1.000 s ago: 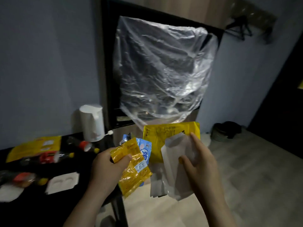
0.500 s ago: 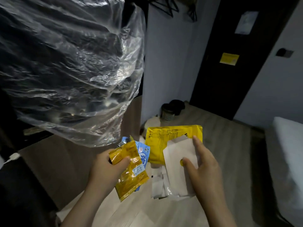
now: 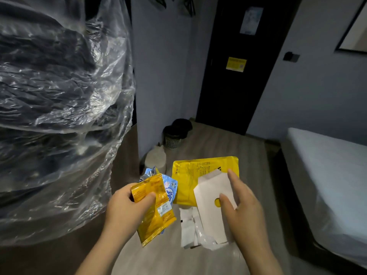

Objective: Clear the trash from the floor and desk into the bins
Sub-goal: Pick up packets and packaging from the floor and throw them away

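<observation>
Pinching wrappers, left fingers and right fingers over wood floor, bins ahead.

A crinkled orange snack wrapper was pinched in the left hand, with a blue-and-white wrapper tucked behind it. The right hand held a flat yellow packet, a white paper sleeve lying against its front and crumpled white scraps hanging below. Two dark bins stood touching on the floor by the wall.
</observation>
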Demonstrator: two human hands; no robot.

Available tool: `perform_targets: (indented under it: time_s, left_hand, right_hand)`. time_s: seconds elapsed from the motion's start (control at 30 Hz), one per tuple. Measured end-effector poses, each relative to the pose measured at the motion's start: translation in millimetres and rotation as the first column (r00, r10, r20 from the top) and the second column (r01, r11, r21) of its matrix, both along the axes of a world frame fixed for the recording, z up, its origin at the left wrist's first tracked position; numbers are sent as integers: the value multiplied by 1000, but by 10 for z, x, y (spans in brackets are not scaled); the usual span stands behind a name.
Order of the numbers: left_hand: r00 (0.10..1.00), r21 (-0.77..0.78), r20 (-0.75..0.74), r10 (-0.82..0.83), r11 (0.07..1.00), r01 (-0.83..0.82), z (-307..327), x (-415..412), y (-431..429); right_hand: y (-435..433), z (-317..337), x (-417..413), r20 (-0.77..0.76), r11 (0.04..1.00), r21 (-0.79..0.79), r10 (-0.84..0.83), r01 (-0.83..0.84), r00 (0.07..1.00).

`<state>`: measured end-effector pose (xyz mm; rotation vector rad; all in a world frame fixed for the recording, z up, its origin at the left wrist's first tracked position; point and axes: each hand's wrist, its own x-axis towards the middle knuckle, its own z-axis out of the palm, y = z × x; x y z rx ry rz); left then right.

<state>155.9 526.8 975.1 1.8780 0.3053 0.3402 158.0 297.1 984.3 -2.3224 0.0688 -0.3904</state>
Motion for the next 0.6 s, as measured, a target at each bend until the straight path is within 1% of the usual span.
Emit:
perform_targets:
  time_s: [0.2, 0.37, 0.5, 0.6]
  left_hand:
    - [996, 21, -57, -74, 997, 75, -147, 903, -111]
    - [996, 56, -41, -83, 995, 85, -227, 1806, -402]
    - [993, 93, -69, -100, 990, 106, -210, 2560, -752]
    - [993, 107, -71, -95, 989, 102, -210, 3074, -991]
  right_hand:
    - [-125, -138, 789, -28, 998, 15, -57, 58, 998]
    - [-443, -214, 1671, -37, 997, 49, -53, 55, 998]
    - [-800, -153, 2422, -48, 996, 33, -76, 78, 996]
    - [-1030, -130, 2963, -45, 998, 0, -63, 63, 997]
